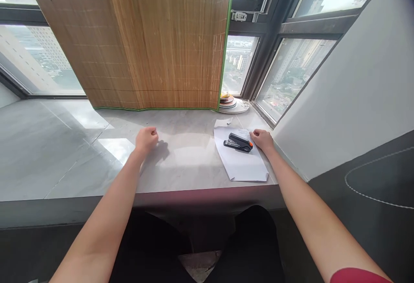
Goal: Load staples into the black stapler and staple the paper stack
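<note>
White sheets of paper [247, 167] lie on the pale marble sill [187, 162], to the right of its middle. On top of them rests a black stapler [238, 142] with an orange spot at its right end. My right hand [261, 139] is closed at the upper right edge of the paper, just right of the stapler; whether it pinches anything is too small to tell. Over the sill at the left, my left hand [147, 139] is closed in a fist with nothing visible in it, its shadow falling to the right.
A bamboo blind [161, 41] hangs behind the sill, its lower edge near the surface. Stacked plates [233, 105] stand in the back corner by the window. A small paper scrap [223, 122] lies behind the sheets. A white wall [339, 84] rises at the right.
</note>
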Available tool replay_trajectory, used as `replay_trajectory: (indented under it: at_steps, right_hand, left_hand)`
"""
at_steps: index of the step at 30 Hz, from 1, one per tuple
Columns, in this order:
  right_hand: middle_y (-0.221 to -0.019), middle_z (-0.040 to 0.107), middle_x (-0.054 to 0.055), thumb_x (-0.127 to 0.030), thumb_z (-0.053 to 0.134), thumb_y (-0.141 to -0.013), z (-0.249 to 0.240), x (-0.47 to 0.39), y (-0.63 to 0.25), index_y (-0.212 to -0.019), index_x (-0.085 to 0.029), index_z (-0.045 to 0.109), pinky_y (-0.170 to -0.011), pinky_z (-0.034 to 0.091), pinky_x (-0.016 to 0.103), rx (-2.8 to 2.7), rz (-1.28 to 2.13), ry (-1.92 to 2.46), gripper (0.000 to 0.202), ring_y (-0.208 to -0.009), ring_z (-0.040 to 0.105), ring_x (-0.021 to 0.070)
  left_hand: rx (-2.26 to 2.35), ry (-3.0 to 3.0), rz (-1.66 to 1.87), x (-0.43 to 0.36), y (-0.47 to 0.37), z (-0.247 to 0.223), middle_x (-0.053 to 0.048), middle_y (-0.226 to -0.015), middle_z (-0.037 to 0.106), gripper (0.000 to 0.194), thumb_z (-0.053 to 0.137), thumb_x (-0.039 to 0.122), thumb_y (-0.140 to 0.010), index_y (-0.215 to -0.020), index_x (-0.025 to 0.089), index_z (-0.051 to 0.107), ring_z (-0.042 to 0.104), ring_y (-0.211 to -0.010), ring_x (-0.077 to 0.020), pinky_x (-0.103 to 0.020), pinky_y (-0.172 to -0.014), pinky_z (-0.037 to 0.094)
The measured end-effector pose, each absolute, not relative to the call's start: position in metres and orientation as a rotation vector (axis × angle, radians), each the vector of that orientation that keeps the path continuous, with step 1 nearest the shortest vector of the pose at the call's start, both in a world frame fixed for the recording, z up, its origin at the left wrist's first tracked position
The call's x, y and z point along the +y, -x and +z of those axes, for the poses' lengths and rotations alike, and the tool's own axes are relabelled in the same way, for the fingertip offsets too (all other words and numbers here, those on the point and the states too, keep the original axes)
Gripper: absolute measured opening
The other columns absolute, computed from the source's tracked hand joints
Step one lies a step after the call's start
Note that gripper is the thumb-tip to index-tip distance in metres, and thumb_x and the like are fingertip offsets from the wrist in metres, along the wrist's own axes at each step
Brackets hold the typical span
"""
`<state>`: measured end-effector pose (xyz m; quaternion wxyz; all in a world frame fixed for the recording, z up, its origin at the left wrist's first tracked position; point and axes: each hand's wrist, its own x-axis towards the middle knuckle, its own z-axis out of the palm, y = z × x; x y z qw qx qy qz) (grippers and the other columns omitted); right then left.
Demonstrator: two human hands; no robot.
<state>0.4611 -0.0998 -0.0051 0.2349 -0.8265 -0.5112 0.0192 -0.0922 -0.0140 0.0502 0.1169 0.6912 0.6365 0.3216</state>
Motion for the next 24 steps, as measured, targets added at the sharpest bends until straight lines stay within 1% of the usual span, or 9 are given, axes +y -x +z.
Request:
replay_trajectory:
  at_steps: [1, 2, 4, 5, 7, 10, 14, 18, 24]
  right_hand:
    - [-0.082, 0.073, 0.008, -0.048, 0.056, -0.089, -0.005, -0.099, -0.459, -0.073, -0.023, 0.069, -0.065, 0.036, 0.03, -1.425, 0.043, 2.294, 0.032, -0.081, 0.062, 0.0241]
    - [-0.081, 0.073, 0.009, -0.049, 0.056, -0.09, -0.005, -0.098, -0.458, -0.074, -0.023, 0.069, -0.066, 0.037, 0.031, -1.446, 0.033, 2.325, 0.033, -0.081, 0.063, 0.0247]
    - [-0.081, 0.072, 0.01, -0.049, 0.055, -0.093, -0.004, -0.098, -0.454, -0.077, -0.024, 0.07, -0.069, 0.041, 0.032, -1.486, 0.028, 2.386, 0.033, -0.083, 0.064, 0.0265]
    - [-0.083, 0.072, 0.012, -0.048, 0.055, -0.094, -0.004, -0.098, -0.451, -0.079, -0.023, 0.07, -0.072, 0.044, 0.034, -1.501, 0.013, 2.405, 0.033, -0.087, 0.064, 0.0281]
    - [-0.096, 0.073, 0.017, -0.044, 0.052, -0.097, -0.004, -0.097, -0.446, -0.09, -0.021, 0.072, -0.081, 0.049, 0.039, -1.55, -0.103, 2.375, 0.031, -0.101, 0.064, 0.0332]
    - [-0.13, 0.067, 0.022, -0.035, 0.045, -0.1, -0.004, -0.088, -0.437, -0.118, -0.017, 0.071, -0.101, 0.049, 0.051, -1.735, -0.277, 2.147, 0.036, -0.125, 0.057, 0.0387]
    - [-0.164, 0.047, 0.019, -0.034, 0.042, -0.102, -0.007, -0.055, -0.424, -0.152, -0.016, 0.054, -0.123, 0.04, 0.052, -2.044, -0.036, 1.932, 0.054, -0.15, 0.045, 0.0355]
    - [-0.176, 0.03, 0.019, -0.04, 0.039, -0.105, -0.011, -0.024, -0.405, -0.165, -0.012, 0.037, -0.131, 0.028, 0.054, -2.156, 0.142, 2.054, 0.067, -0.164, 0.025, 0.0343]
    - [-0.178, 0.023, 0.019, -0.034, 0.028, -0.11, -0.006, -0.007, -0.324, -0.168, -0.008, 0.032, -0.134, 0.019, 0.054, -2.214, 0.134, 2.088, 0.064, -0.167, 0.019, 0.0301]
  left_hand:
    - [2.045, -2.061, 0.805, -0.017, 0.124, 0.05, -0.01, -0.093, 0.067, 0.01, 0.062, 0.02, -0.069, -0.078, 0.022, 0.066, 0.061, -0.102, -0.0299, -0.035, -0.083, 0.046]
    - [2.231, -2.038, 0.675, -0.02, 0.154, 0.049, -0.014, -0.114, 0.068, 0.026, 0.062, 0.022, -0.074, -0.098, 0.021, 0.071, 0.058, -0.118, -0.0349, -0.041, -0.094, 0.047]
    - [2.571, -1.802, 0.45, -0.03, 0.207, 0.042, -0.022, -0.147, 0.056, 0.048, 0.057, 0.032, -0.088, -0.133, 0.018, 0.064, 0.048, -0.138, -0.0431, -0.056, -0.107, 0.043]
    - [2.654, -1.676, 0.358, -0.035, 0.228, 0.037, -0.024, -0.158, 0.046, 0.055, 0.052, 0.041, -0.094, -0.144, 0.018, 0.058, 0.041, -0.144, -0.0474, -0.062, -0.109, 0.04]
    - [2.671, -1.583, 0.24, -0.044, 0.253, 0.028, -0.025, -0.169, 0.033, 0.063, 0.039, 0.054, -0.102, -0.154, 0.02, 0.049, 0.026, -0.153, -0.0533, -0.073, -0.112, 0.032]
    - [2.636, -1.593, 0.18, -0.049, 0.261, 0.02, -0.028, -0.171, 0.028, 0.067, 0.03, 0.057, -0.104, -0.155, 0.016, 0.045, 0.02, -0.155, -0.0559, -0.077, -0.111, 0.028]
    - [2.655, -1.617, 0.234, -0.049, 0.252, 0.021, -0.034, -0.163, 0.035, 0.071, 0.031, 0.057, -0.102, -0.153, 0.01, 0.047, 0.025, -0.152, -0.0589, -0.079, -0.11, 0.029]
    - [2.674, -1.633, 0.307, -0.05, 0.251, 0.022, -0.036, -0.158, 0.041, 0.071, 0.033, 0.057, -0.1, -0.149, 0.01, 0.053, 0.03, -0.149, -0.0599, -0.079, -0.112, 0.029]
    - [2.68, -1.639, 0.33, -0.049, 0.253, 0.02, -0.037, -0.156, 0.042, 0.07, 0.036, 0.055, -0.099, -0.147, 0.009, 0.055, 0.031, -0.148, -0.0613, -0.082, -0.113, 0.024]
